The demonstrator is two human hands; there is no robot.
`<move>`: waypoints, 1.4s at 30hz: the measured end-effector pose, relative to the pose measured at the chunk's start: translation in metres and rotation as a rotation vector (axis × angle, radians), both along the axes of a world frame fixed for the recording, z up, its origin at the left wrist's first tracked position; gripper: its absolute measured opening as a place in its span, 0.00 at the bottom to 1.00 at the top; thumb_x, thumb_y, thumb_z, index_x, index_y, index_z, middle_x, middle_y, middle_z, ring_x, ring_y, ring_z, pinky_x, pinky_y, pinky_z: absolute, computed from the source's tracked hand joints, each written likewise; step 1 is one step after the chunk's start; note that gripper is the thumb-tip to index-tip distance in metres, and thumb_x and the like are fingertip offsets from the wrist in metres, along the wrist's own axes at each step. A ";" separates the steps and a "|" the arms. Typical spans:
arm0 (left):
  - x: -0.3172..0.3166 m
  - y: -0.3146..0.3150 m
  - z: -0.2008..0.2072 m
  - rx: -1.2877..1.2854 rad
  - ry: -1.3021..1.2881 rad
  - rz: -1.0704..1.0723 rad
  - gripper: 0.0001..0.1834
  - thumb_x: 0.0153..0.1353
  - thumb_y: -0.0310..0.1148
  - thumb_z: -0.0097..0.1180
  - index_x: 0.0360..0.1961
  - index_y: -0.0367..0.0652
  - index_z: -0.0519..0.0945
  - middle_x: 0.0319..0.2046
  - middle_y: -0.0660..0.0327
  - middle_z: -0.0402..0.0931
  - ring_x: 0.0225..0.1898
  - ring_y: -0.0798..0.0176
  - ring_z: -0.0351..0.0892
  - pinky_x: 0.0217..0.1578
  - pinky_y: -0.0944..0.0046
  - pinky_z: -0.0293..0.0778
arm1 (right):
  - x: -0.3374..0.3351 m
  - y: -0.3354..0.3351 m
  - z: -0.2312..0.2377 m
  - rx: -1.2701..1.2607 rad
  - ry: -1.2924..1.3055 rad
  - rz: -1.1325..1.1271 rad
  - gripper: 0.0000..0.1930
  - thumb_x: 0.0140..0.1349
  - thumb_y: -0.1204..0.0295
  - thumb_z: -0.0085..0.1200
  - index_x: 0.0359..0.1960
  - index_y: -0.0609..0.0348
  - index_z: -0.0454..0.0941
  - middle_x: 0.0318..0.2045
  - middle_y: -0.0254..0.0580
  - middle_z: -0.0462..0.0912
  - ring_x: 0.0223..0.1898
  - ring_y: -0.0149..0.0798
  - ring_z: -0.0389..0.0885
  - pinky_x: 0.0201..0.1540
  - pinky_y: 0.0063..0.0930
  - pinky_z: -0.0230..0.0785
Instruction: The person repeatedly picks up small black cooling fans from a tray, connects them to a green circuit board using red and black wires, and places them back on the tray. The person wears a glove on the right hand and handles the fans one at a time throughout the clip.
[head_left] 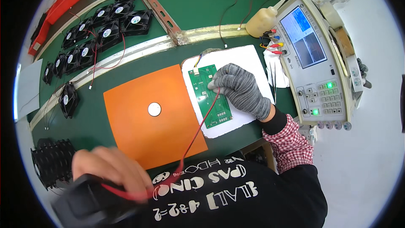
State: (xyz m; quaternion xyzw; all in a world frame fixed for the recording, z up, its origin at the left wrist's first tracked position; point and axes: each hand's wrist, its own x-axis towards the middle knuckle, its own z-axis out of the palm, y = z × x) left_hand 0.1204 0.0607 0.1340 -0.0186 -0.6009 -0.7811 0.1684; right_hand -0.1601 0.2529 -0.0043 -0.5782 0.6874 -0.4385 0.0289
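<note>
My right hand [240, 86], in a grey knitted glove, is closed in a pinch over the green circuit board [211, 105]. Its fingertips hold the end of a red and black cable [195, 137]; the connector there is hidden. This cable runs down to a black cooling fan [90, 204] at the lower left. Bare and smeared by motion, my left hand [112, 166] has its fingers wrapped over that fan. Beneath the circuit board lies a white pad [249, 59]. A small white plug with thin wires [195, 71] sits at the board's top edge.
An orange sheet [139, 109] with a round white disc [154, 109] lies left of the pad. Several fans [109, 33] stand at the back left, with stacked fans [52, 162] nearer. A test instrument [312, 59] and a yellowish squeeze bottle [261, 22] are on the right.
</note>
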 end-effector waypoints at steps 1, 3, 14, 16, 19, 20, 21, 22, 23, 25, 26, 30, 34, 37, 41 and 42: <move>0.002 -0.004 -0.014 -0.422 0.108 0.271 0.19 0.64 0.42 0.55 0.36 0.32 0.73 0.31 0.46 0.76 0.34 0.46 0.79 0.39 0.46 0.77 | -0.001 0.000 -0.002 -0.006 0.004 0.002 0.09 0.48 0.76 0.65 0.33 0.54 0.83 0.32 0.40 0.80 0.36 0.44 0.80 0.41 0.34 0.74; 0.007 0.006 -0.021 -1.266 0.117 0.801 0.18 0.60 0.38 0.57 0.40 0.30 0.75 0.38 0.44 0.77 0.43 0.44 0.79 0.47 0.47 0.75 | -0.003 0.004 -0.003 -0.009 0.021 -0.016 0.09 0.47 0.76 0.65 0.32 0.54 0.83 0.31 0.40 0.80 0.36 0.44 0.80 0.40 0.34 0.74; -0.196 -0.131 -0.063 -1.577 0.083 0.622 0.48 0.42 0.30 0.71 0.67 0.41 0.63 0.69 0.51 0.58 0.71 0.42 0.52 0.69 0.49 0.50 | 0.005 0.001 0.005 -0.060 -0.267 -0.122 0.05 0.58 0.81 0.59 0.35 0.60 0.81 0.32 0.39 0.83 0.36 0.35 0.83 0.42 0.26 0.75; -0.208 -0.175 -0.090 -1.762 -0.153 0.510 0.48 0.39 0.31 0.71 0.65 0.40 0.65 0.64 0.48 0.63 0.69 0.42 0.54 0.70 0.52 0.48 | 0.002 0.002 0.005 -0.054 -0.289 -0.171 0.10 0.55 0.78 0.63 0.40 0.59 0.81 0.32 0.38 0.82 0.34 0.33 0.81 0.40 0.24 0.74; -0.205 -0.188 -0.092 -1.637 -0.382 0.324 0.45 0.35 0.31 0.70 0.60 0.38 0.67 0.53 0.48 0.68 0.62 0.42 0.62 0.68 0.54 0.53 | 0.005 0.001 0.009 -0.091 -0.298 -0.174 0.20 0.50 0.74 0.69 0.46 0.57 0.80 0.35 0.37 0.81 0.32 0.30 0.80 0.39 0.23 0.74; -0.202 -0.164 -0.091 -1.456 -0.173 0.437 0.40 0.34 0.29 0.67 0.55 0.38 0.70 0.46 0.51 0.66 0.54 0.44 0.66 0.64 0.53 0.59 | 0.003 0.000 0.008 -0.124 -0.215 -0.181 0.22 0.49 0.73 0.70 0.48 0.57 0.79 0.36 0.36 0.81 0.32 0.30 0.79 0.39 0.23 0.74; -0.193 -0.135 -0.082 -1.370 -0.105 0.452 0.40 0.33 0.28 0.67 0.55 0.39 0.70 0.46 0.51 0.65 0.54 0.45 0.66 0.61 0.54 0.62 | 0.000 0.001 0.007 -0.155 -0.136 -0.184 0.25 0.48 0.72 0.71 0.50 0.56 0.78 0.36 0.36 0.80 0.31 0.29 0.78 0.38 0.23 0.74; -0.181 -0.108 -0.072 -1.278 -0.035 0.467 0.40 0.33 0.28 0.67 0.54 0.39 0.70 0.47 0.52 0.64 0.54 0.46 0.66 0.59 0.55 0.64 | -0.001 0.002 0.005 -0.182 -0.052 -0.188 0.27 0.47 0.71 0.72 0.52 0.56 0.77 0.37 0.35 0.80 0.31 0.28 0.78 0.38 0.23 0.74; -0.167 -0.087 -0.063 -1.257 0.005 0.436 0.40 0.33 0.27 0.67 0.55 0.40 0.71 0.47 0.52 0.64 0.54 0.47 0.66 0.58 0.56 0.65 | -0.001 0.005 0.004 -0.169 -0.052 -0.151 0.33 0.46 0.68 0.73 0.57 0.55 0.74 0.48 0.40 0.78 0.34 0.29 0.79 0.42 0.25 0.75; -0.142 -0.057 -0.053 -1.222 0.092 0.344 0.41 0.33 0.28 0.69 0.56 0.42 0.71 0.47 0.53 0.64 0.54 0.50 0.66 0.57 0.58 0.65 | 0.014 -0.001 0.023 -0.215 -0.167 -0.058 0.39 0.46 0.65 0.73 0.62 0.54 0.69 0.57 0.44 0.72 0.42 0.32 0.80 0.46 0.26 0.75; -0.130 -0.045 -0.052 -1.213 0.134 0.289 0.42 0.32 0.29 0.70 0.56 0.43 0.71 0.48 0.53 0.64 0.54 0.51 0.66 0.57 0.58 0.64 | 0.018 -0.004 0.026 -0.218 -0.231 0.014 0.45 0.45 0.63 0.74 0.66 0.53 0.64 0.63 0.46 0.66 0.51 0.37 0.76 0.50 0.28 0.74; -0.105 -0.021 -0.056 -1.120 0.237 0.203 0.47 0.28 0.30 0.76 0.57 0.40 0.70 0.48 0.53 0.64 0.53 0.52 0.66 0.54 0.58 0.65 | 0.036 -0.009 0.039 -0.079 -0.309 0.205 0.57 0.42 0.59 0.75 0.73 0.53 0.50 0.68 0.48 0.60 0.67 0.42 0.64 0.59 0.32 0.70; -0.090 -0.021 -0.067 -1.075 0.194 0.314 0.48 0.28 0.32 0.77 0.57 0.40 0.69 0.48 0.53 0.64 0.51 0.53 0.66 0.53 0.58 0.66 | 0.045 0.009 0.038 0.082 -0.438 0.142 0.39 0.52 0.68 0.70 0.67 0.54 0.65 0.42 0.39 0.82 0.45 0.36 0.81 0.49 0.29 0.74; -0.077 -0.034 -0.070 -1.203 0.136 0.441 0.48 0.28 0.33 0.78 0.56 0.40 0.69 0.49 0.52 0.64 0.52 0.52 0.66 0.53 0.57 0.67 | 0.040 0.016 0.052 0.040 -0.123 0.035 0.11 0.58 0.76 0.61 0.43 0.58 0.83 0.31 0.40 0.80 0.33 0.37 0.80 0.40 0.28 0.74; -0.063 -0.050 -0.073 -1.359 0.025 0.807 0.43 0.34 0.32 0.75 0.56 0.39 0.70 0.51 0.53 0.65 0.53 0.53 0.67 0.55 0.59 0.65 | 0.037 0.037 0.050 0.144 -0.204 0.109 0.09 0.58 0.75 0.60 0.41 0.59 0.83 0.30 0.41 0.81 0.34 0.40 0.81 0.41 0.30 0.74; -0.062 -0.056 -0.077 -1.334 0.004 0.907 0.42 0.35 0.32 0.74 0.56 0.39 0.70 0.51 0.54 0.66 0.54 0.54 0.67 0.56 0.59 0.65 | 0.037 0.042 0.048 0.176 -0.226 0.163 0.09 0.58 0.74 0.61 0.41 0.59 0.83 0.31 0.42 0.81 0.35 0.41 0.82 0.41 0.30 0.74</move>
